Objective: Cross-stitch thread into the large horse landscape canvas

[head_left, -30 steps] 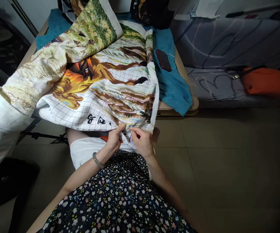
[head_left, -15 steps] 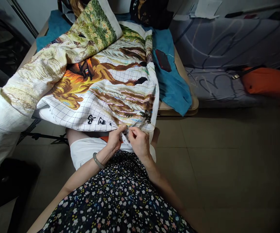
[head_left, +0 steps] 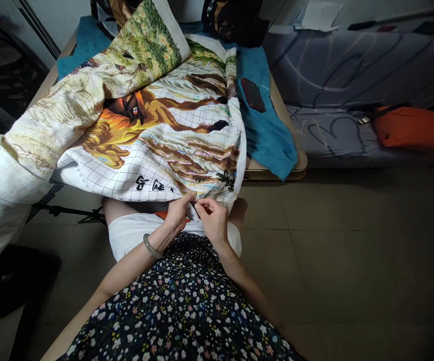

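Note:
A large cross-stitch cloth (head_left: 197, 113) spreads from the table toward my lap, its white ground ruled with grid lines and stitched with a brown and orange horse-like figure. Part of it is rolled up along the left side. My left hand (head_left: 178, 211) grips the near edge, thumb on top, close to some black stitched characters (head_left: 158, 185). Just right of it, my right hand (head_left: 214, 220) is closed in a pinch at the same edge. Whatever sits between its fingertips is too small to make out. A small fold of cloth hangs between the two hands.
Under the cloth, a teal cover (head_left: 273, 140) lies on a beige-edged table (head_left: 300, 163), with a dark phone (head_left: 253, 94) on it. A black bag (head_left: 235, 22) stands at the back. Right of the table is a grey patterned sofa (head_left: 333, 70) holding an orange bag (head_left: 414, 131).
My right hand has shifted slightly left, nearer my left hand, its fingertips staying pinched at the edge. My left hand keeps its hold on the cloth.

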`<state>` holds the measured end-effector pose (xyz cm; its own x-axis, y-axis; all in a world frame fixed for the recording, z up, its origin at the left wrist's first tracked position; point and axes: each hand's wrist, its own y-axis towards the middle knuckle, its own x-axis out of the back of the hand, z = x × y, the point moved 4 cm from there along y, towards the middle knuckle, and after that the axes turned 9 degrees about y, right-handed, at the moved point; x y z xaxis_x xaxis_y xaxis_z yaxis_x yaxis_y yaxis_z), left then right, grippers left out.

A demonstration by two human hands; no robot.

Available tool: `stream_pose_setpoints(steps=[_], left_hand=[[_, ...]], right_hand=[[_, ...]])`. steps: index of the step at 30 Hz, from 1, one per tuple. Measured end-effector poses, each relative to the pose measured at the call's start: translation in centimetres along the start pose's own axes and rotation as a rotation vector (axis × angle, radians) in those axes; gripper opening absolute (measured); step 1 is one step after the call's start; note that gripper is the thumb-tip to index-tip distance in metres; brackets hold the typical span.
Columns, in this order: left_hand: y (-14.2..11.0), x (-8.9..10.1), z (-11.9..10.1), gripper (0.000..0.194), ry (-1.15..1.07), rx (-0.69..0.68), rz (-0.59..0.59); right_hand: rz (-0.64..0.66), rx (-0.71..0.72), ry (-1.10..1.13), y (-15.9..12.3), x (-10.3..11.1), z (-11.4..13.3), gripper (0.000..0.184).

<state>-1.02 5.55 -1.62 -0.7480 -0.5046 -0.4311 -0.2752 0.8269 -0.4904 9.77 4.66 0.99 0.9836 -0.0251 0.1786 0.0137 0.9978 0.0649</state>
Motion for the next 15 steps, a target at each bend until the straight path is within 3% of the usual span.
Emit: stream_pose_setpoints(steps=[15], left_hand=[[-0.07,-0.31,-0.20,0.020,-0.042,0.025,-0.017]], right_hand=[[-0.087,0.109,-0.039,-0.29,-0.37,-0.08,0.011]])
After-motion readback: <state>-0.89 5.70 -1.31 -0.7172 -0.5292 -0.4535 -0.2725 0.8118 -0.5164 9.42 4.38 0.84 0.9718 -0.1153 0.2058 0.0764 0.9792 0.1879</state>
